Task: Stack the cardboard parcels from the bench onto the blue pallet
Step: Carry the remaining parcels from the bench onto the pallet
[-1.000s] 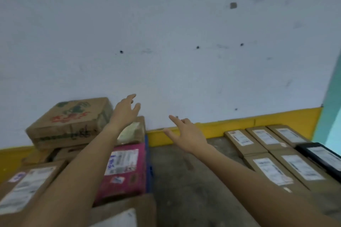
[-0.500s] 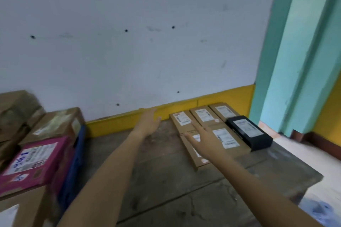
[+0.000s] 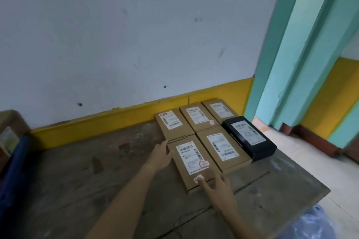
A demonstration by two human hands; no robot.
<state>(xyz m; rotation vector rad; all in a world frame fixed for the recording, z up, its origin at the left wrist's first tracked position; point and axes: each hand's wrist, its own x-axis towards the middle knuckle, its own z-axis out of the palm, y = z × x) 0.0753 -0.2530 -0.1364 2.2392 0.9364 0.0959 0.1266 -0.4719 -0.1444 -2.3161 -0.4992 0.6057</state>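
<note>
Several flat cardboard parcels with white labels lie side by side on the grey bench [image 3: 81, 176], at its far right. The nearest one, the front-left parcel [image 3: 191, 161], has my left hand [image 3: 161, 156] touching its left edge and my right hand [image 3: 217, 186] on its near right corner, fingers spread. The parcel rests flat on the bench. Beside it lies another brown parcel [image 3: 223, 147], with three more [image 3: 173, 123] behind. A black box [image 3: 250, 137] sits at the right end. The blue pallet [image 3: 13, 167] shows only as an edge at far left.
A white wall with a yellow base runs behind the bench. A brown box [image 3: 8, 132] stands on the pallet at the far left. The bench's right edge drops to a tiled floor [image 3: 310, 161], with a blue plastic bag [image 3: 314, 223] below and a teal doorframe [image 3: 291, 54] beyond.
My view has swung right, from the pallet stack to the bench parcels. Both hands have moved forward and down onto the front-left parcel.
</note>
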